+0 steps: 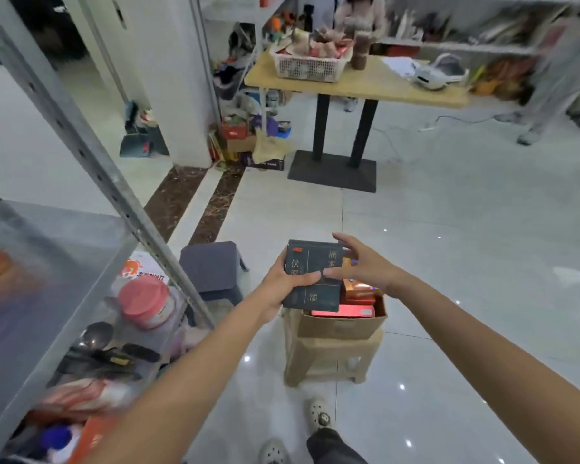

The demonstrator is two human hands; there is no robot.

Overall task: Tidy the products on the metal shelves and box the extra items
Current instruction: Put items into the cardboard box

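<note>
While both hands hold the dark box point(310, 283), it hangs just above the left half of the carton point(339, 326). The left hand point(282, 279) grips its left edge, thumb across the face. The right hand point(362, 266) pinches the right edge, thumb on the face and fingers spread over the top corner.

Edges and open room:
- The shelf post point(91, 152) runs on a slant along the left side; its foot lies just left of the grey stool point(211, 269).
- The grey stool stands between the post and the carton, near both.
- Open tiled floor point(449, 229) lies to the right of the carton and between the carton and the table base point(332, 170).
- The table point(365, 85) stands well apart, at the far side of the room.

Containers and contents:
- The carton sits on a beige stool point(329, 360), top open. It holds a red box point(342, 310) at the near edge and an orange box point(359, 289) behind it; the dark box hides the rest.
- The shelf point(47, 236) at the left carries blurred goods below its board, among them a jar point(144, 301) with a pink lid.
- A white basket point(307, 67) on the table is full of mixed items, too blurred to identify.
</note>
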